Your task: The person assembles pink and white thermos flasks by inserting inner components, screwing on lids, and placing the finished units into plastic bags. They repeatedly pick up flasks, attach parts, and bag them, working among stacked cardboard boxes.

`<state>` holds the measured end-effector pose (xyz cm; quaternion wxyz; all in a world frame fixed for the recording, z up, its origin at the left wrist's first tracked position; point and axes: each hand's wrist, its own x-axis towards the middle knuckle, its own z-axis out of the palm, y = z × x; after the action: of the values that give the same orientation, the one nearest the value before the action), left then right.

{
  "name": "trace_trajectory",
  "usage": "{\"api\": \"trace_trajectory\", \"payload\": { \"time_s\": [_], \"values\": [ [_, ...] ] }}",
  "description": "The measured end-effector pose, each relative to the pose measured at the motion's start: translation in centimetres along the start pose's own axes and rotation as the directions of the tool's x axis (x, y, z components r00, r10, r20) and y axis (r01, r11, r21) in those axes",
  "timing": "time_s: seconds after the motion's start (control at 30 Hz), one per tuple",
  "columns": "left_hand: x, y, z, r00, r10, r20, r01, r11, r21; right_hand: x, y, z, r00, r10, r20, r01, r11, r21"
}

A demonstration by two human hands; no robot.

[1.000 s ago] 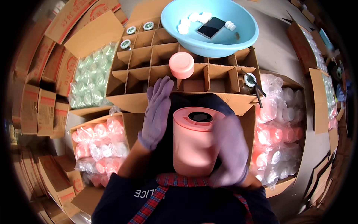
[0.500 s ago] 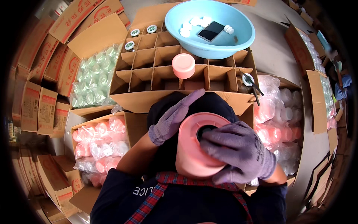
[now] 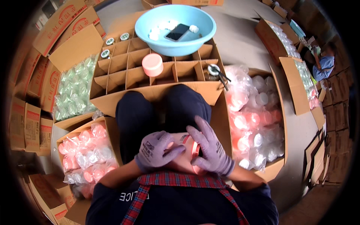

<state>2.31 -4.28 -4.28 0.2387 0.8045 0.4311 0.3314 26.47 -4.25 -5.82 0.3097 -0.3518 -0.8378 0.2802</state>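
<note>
A pink thermos flask body (image 3: 181, 162) lies on its side across my lap, its dark-centred end facing right. My left hand (image 3: 155, 150), in a purple glove, grips its left part with fingers curled over it. At the other end my right hand (image 3: 212, 152), gloved alike, has thumb and fingers spread around the rim beside the dark opening. Beyond my knees a pink cup-shaped lid (image 3: 152, 65) sits on top of the divided cardboard box (image 3: 150, 90).
A blue basin (image 3: 150, 44) holding a phone (image 3: 177, 32) and white caps rests on the divided box. Cartons of bagged pink and white parts (image 3: 258, 127) flank me; bagged green parts (image 3: 77, 86) stand at left. Another person (image 3: 323, 65) is at far right.
The flask body has turned from upright onto its side. My left hand has come from the air onto it, and my right hand has shifted to its open end. The whole view has shifted.
</note>
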Motion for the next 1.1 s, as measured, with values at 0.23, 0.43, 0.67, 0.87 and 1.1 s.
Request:
{"api": "trace_trajectory", "payload": {
  "time_s": [0.23, 0.43, 0.67, 0.87, 1.1],
  "values": [
    [0.2, -2.1, -3.3, 0.906, -0.162, 0.391, 0.270, 0.933, -0.239, 0.5, -0.1, -0.7, 0.960, -0.202, 0.193, 0.213, 0.976, -0.039],
    [-2.2, 0.8, -0.3, 0.950, -0.300, 0.087, 0.302, 0.953, -0.017, -0.1, 2.0, 0.9, 0.991, -0.079, 0.112, 0.073, 0.996, 0.057],
    [-2.7, -1.1, -0.7, 0.948, -0.297, 0.115, 0.315, 0.927, -0.202, 8.9, 11.4, -5.8, 0.820, 0.323, -0.473, -0.519, 0.769, -0.374],
    [-2.7, -2.8, -2.2, 0.916, -0.387, 0.111, 0.400, 0.845, -0.355, 10.2, 22.2, -4.6, 0.736, 0.603, -0.308, -0.621, 0.421, -0.661],
    [0.2, -8.8, -4.3, 0.895, -0.218, 0.389, 0.391, 0.802, -0.451, 8.3, 4.5, -9.2, 0.955, -0.013, -0.295, 0.012, 1.000, -0.007]
  ]
}}
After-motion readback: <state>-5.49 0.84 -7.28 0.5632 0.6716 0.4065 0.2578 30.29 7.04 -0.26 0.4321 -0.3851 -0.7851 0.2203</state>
